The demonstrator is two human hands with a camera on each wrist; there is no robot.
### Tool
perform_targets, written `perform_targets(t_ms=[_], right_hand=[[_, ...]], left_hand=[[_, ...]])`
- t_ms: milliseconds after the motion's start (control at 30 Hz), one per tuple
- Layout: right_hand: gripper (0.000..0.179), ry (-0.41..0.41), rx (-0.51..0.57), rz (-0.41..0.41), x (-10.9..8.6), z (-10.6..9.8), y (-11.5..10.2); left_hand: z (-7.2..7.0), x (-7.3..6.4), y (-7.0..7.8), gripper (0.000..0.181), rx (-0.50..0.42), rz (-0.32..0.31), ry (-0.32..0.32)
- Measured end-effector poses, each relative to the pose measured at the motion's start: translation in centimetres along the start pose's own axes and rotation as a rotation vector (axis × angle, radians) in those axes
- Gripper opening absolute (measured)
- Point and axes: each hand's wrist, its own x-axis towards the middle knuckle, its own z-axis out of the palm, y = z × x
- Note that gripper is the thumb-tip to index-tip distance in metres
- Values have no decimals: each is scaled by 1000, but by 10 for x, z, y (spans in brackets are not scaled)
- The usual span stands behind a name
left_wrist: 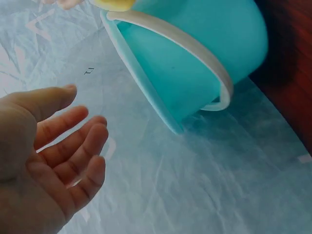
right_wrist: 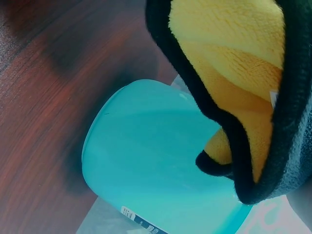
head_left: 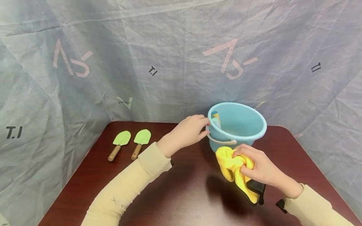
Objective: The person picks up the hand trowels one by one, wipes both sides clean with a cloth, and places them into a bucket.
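A light blue bucket point(head_left: 240, 121) stands upright at the table's back right, its pale carrying handle point(head_left: 222, 142) lowered along the near side. My left hand point(head_left: 190, 131) is beside the bucket's left rim, fingers loosely bent; the left wrist view shows this hand point(left_wrist: 63, 146) apart from the bucket with nothing in it. My right hand point(head_left: 258, 164) grips a bunched yellow towel point(head_left: 230, 163) with dark edging, held up in front of the bucket. The towel point(right_wrist: 229, 53) fills the upper right of the right wrist view. Inside the bucket leans a yellow and blue item point(head_left: 216, 116), partly hidden by the rim.
Two small trowels with light green blades and wooden handles lie side by side at the table's left, a left trowel point(head_left: 120, 142) and a right trowel point(head_left: 141, 142). A grey printed cloth point(head_left: 169, 47) hangs behind the dark red table point(head_left: 169, 194) and along its sides.
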Motion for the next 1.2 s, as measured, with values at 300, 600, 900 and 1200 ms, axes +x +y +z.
perform_targets(t_ms=[300,600,900,1200], right_hand=[[49,122,-13,-91,-3,6,-1],[46,151,-39,-81,-7,4,-9],[47,170,-17,-91,-13,7,-7],[48,167,-34,-75,-18,6,-8]], left_hand=[[16,-62,-31,26,89,-85,225],[52,-125,-73,29,142,-207,252],[75,-170,-104,36,124,-393,226],[84,-201,-128,45,84,-579,129]])
